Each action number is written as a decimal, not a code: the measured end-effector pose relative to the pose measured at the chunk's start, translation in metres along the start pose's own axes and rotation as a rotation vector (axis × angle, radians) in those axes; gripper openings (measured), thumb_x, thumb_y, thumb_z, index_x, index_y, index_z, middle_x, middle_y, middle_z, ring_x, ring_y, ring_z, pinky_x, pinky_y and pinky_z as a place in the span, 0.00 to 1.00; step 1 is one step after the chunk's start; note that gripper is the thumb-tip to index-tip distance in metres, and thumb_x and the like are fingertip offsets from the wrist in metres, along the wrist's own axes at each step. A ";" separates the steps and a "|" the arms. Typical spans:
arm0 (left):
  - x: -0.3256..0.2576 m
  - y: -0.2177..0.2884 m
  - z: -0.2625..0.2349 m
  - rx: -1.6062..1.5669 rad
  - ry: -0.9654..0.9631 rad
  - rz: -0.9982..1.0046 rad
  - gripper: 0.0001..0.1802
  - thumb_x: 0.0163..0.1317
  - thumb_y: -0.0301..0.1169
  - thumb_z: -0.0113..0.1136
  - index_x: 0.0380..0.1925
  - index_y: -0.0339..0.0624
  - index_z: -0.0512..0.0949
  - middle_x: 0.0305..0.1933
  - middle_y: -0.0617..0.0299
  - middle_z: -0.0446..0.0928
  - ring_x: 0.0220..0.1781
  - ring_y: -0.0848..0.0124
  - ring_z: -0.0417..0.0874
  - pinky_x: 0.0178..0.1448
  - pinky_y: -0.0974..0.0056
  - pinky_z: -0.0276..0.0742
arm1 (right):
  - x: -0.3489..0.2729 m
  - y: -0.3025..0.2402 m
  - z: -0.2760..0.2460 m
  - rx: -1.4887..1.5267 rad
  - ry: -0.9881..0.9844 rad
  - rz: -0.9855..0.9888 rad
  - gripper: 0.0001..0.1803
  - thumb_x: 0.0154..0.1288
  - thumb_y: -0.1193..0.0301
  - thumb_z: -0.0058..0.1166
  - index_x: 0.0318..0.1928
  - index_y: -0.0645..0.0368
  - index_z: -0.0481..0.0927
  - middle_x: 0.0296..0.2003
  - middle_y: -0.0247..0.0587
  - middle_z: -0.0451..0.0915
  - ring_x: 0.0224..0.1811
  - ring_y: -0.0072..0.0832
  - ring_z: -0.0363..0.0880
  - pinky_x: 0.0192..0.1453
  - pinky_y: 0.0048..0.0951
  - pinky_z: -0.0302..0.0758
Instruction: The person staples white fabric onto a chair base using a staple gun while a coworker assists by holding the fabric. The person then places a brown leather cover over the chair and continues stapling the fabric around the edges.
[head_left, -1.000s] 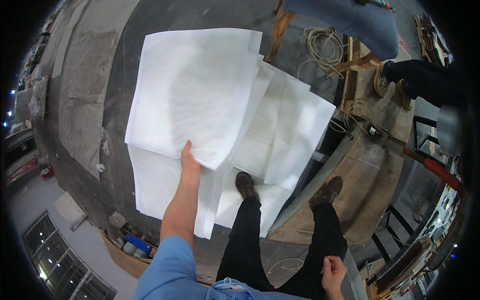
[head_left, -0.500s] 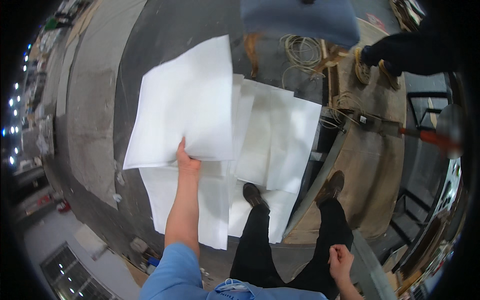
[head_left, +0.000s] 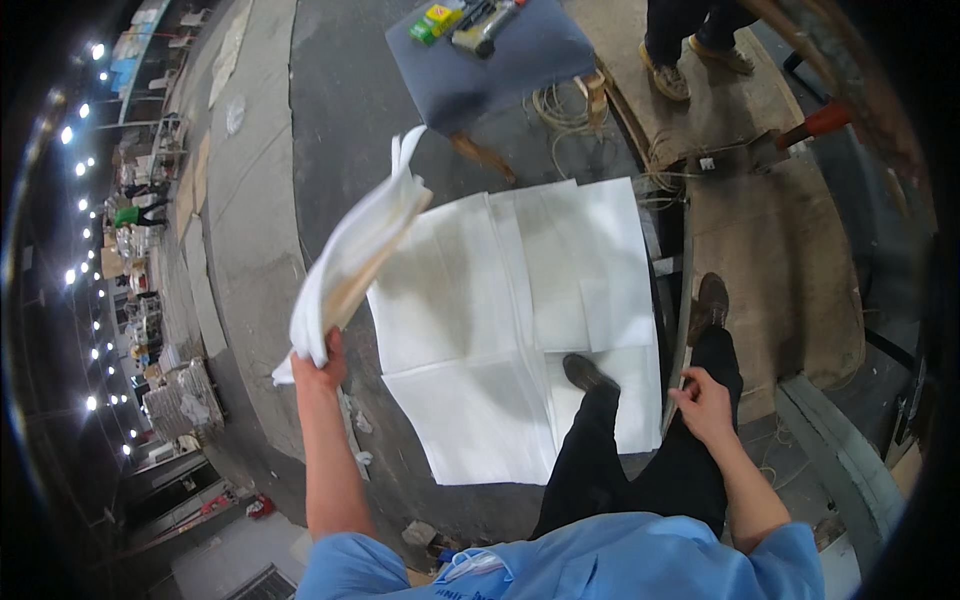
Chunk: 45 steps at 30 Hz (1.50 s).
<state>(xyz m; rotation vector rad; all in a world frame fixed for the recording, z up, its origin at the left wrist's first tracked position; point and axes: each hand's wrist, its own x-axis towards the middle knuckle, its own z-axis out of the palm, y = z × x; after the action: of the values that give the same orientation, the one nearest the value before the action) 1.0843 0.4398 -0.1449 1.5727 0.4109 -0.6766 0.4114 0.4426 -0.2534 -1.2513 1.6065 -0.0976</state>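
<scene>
My left hand [head_left: 318,368] is closed on the lower end of white foam sheets [head_left: 352,250], which look like thin packing foam. They are lifted off the pile, seen nearly edge-on, bent and curling at the top. More flat white foam sheets [head_left: 450,290] lie overlapping on the dark floor, to the right of the held ones. My right hand [head_left: 705,405] hovers beside my right thigh, its fingers curled in with nothing visible in them. My left shoe [head_left: 590,374] rests on the spread sheets.
A grey-blue padded seat [head_left: 490,60] with wooden legs stands beyond the pile, small tools and packets on it. Coiled cable [head_left: 565,110] lies beside it. Another person's shoes [head_left: 668,80] stand on brown board [head_left: 770,260] at right. A grey beam [head_left: 835,450] lies near my right leg.
My left hand has swung left with the foam sheets, turning them from flat to edge-on and uncovering more of the pile. My right hand has risen. My view has shifted.
</scene>
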 end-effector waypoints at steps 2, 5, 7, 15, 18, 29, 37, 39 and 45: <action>-0.043 -0.002 -0.019 0.027 -0.087 -0.034 0.18 0.85 0.35 0.51 0.57 0.39 0.87 0.52 0.54 0.92 0.51 0.58 0.95 0.54 0.53 1.00 | 0.008 -0.043 -0.003 -0.032 -0.016 -0.227 0.45 0.59 0.64 0.82 0.77 0.51 0.76 0.57 0.52 0.84 0.61 0.47 0.84 0.65 0.42 0.80; -0.103 -0.003 -0.051 0.015 -0.141 -0.102 0.17 0.84 0.37 0.55 0.58 0.39 0.86 0.52 0.53 0.92 0.49 0.57 0.96 0.51 0.56 1.00 | 0.035 -0.142 0.000 -0.198 -0.012 -0.595 0.72 0.48 0.59 0.89 0.91 0.41 0.56 0.83 0.61 0.61 0.89 0.60 0.56 0.89 0.60 0.59; -0.140 -0.004 -0.075 -0.001 -0.096 -0.131 0.19 0.83 0.41 0.58 0.58 0.40 0.87 0.52 0.54 0.92 0.47 0.56 0.96 0.48 0.60 1.00 | 0.044 -0.215 0.006 -0.311 0.100 -0.933 0.79 0.44 0.54 0.92 0.92 0.39 0.51 0.87 0.60 0.56 0.91 0.64 0.49 0.88 0.75 0.54; -0.251 -0.026 -0.182 0.368 -0.216 -0.275 0.33 0.81 0.46 0.53 0.77 0.36 0.74 0.70 0.45 0.85 0.70 0.48 0.88 0.74 0.43 0.86 | -0.061 -0.252 0.098 -0.777 -0.660 -1.128 0.56 0.54 0.62 0.83 0.83 0.42 0.69 0.59 0.45 0.87 0.61 0.50 0.89 0.72 0.53 0.82; -0.240 -0.025 -0.188 0.197 -0.277 -0.356 0.27 0.84 0.45 0.50 0.69 0.38 0.80 0.61 0.49 0.90 0.60 0.49 0.92 0.67 0.43 0.90 | -0.076 -0.221 0.126 -0.443 -0.563 -1.195 0.37 0.58 0.66 0.76 0.69 0.44 0.81 0.53 0.47 0.89 0.54 0.49 0.91 0.57 0.52 0.88; -0.250 0.027 -0.283 -0.014 -0.342 0.225 0.35 0.90 0.55 0.47 0.73 0.33 0.75 0.64 0.41 0.87 0.52 0.52 0.96 0.57 0.51 0.94 | -0.061 -0.311 0.068 -0.030 -0.453 -0.754 0.13 0.63 0.72 0.75 0.46 0.66 0.94 0.36 0.38 0.93 0.38 0.26 0.89 0.48 0.34 0.83; -0.264 -0.199 -0.378 -0.369 -0.041 -0.281 0.33 0.88 0.54 0.50 0.74 0.37 0.74 0.69 0.40 0.84 0.52 0.45 0.94 0.55 0.45 0.93 | -0.041 -0.348 -0.055 0.336 -0.211 -0.613 0.29 0.61 0.83 0.70 0.64 0.76 0.84 0.56 0.53 0.91 0.55 0.41 0.93 0.66 0.39 0.87; -0.276 -0.237 -0.375 -0.351 -0.047 -0.397 0.33 0.88 0.55 0.50 0.74 0.37 0.74 0.69 0.41 0.84 0.53 0.44 0.94 0.54 0.44 0.93 | -0.046 -0.347 -0.082 0.375 -0.221 -0.702 0.28 0.60 0.81 0.70 0.63 0.75 0.85 0.55 0.53 0.91 0.55 0.40 0.93 0.64 0.40 0.87; -0.268 -0.244 -0.329 0.043 -0.177 -0.417 0.32 0.82 0.52 0.62 0.70 0.36 0.79 0.61 0.49 0.89 0.51 0.56 0.94 0.52 0.54 0.93 | -0.082 -0.352 -0.126 0.388 -0.154 -0.746 0.28 0.61 0.83 0.67 0.64 0.75 0.84 0.55 0.52 0.91 0.55 0.41 0.93 0.64 0.39 0.88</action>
<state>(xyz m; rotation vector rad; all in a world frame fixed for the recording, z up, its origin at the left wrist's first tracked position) 0.7871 0.8284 -0.1583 1.4646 0.6017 -1.1418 0.5418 0.2833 0.0689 -1.4381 0.8651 -0.7245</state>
